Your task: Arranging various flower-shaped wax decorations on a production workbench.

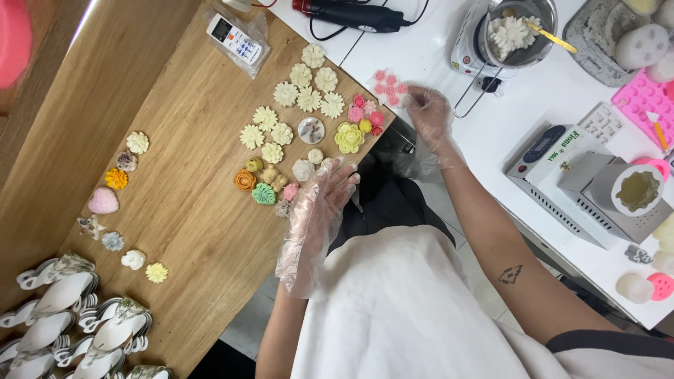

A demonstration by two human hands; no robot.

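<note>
Head view: gloved right hand [430, 112] fingers pinch small pink flowers [390, 87]; left hand [324, 200], fingers spread, rests near a green flower [264, 194].

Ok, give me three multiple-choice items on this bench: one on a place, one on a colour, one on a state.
1. Where is the right hand?
A. by the small pink flowers
B. on the remote control
C. inside the metal pot

2. What colour is the heart-shaped piece on the wooden table?
A. green
B. pink
C. black

3. What covers the left hand?
A. nothing, it is bare
B. a thick knitted mitten
C. a clear plastic glove

Answers:
1 A, its fingers reach the edge of that flower cluster.
2 B, it lies pale pink among the pieces at the table's left.
3 C, see-through film wrinkles loosely down to the wrist.
</note>
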